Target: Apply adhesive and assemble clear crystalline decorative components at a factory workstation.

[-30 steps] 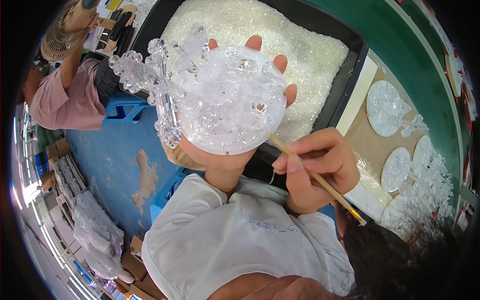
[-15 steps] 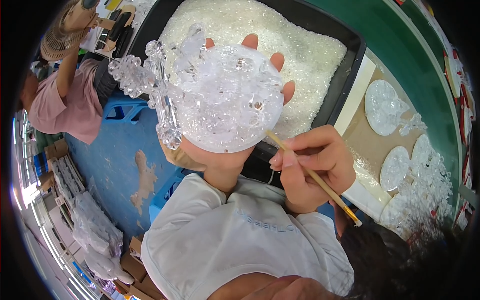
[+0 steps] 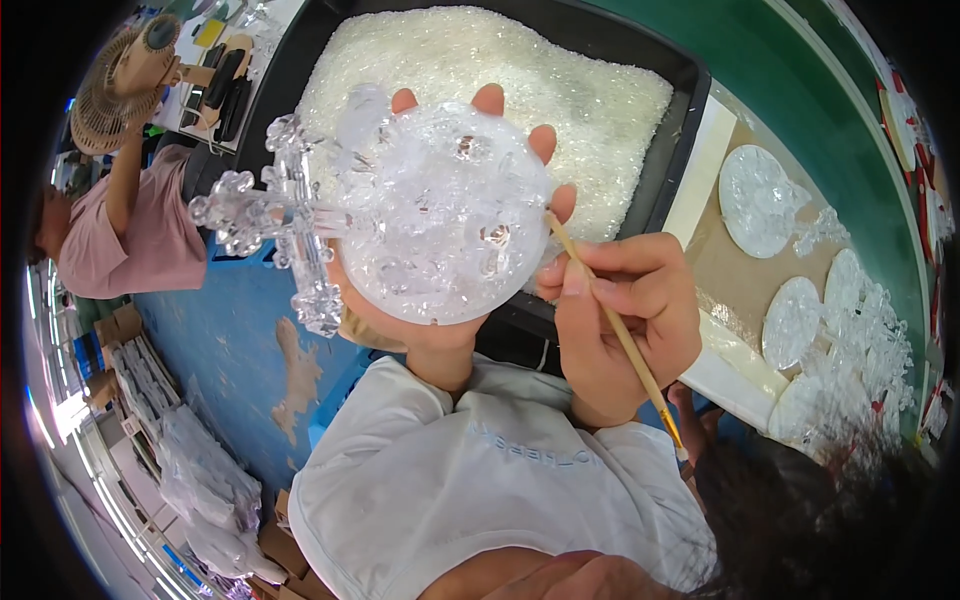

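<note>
My left hand (image 3: pixel 425 335) supports a clear, glittering round ornament (image 3: pixel 445 215) from beneath, its fingertips showing past the far and right rim. A clear cross-shaped part (image 3: pixel 300 222) with knobbed ends juts from the ornament's left side. Between thumb and fingers, my right hand (image 3: pixel 640 320) pinches a slim paintbrush (image 3: pixel 632 350). The brush's plain wooden end meets the ornament's right rim, or lies very near it; its bristle end points down toward me.
Beyond the ornament, a black tray (image 3: pixel 690 120) holds a heap of clear granules (image 3: pixel 590 100). Similar clear round pieces (image 3: pixel 755 200) lie on a brown board at right. A person in a pink top (image 3: pixel 140 230) sits at left, near a fan (image 3: pixel 115 90).
The ornament has shifted left and slightly down, turning a little. My right hand has moved slightly up and left, and the brush's wooden end now sits higher along the rim.
</note>
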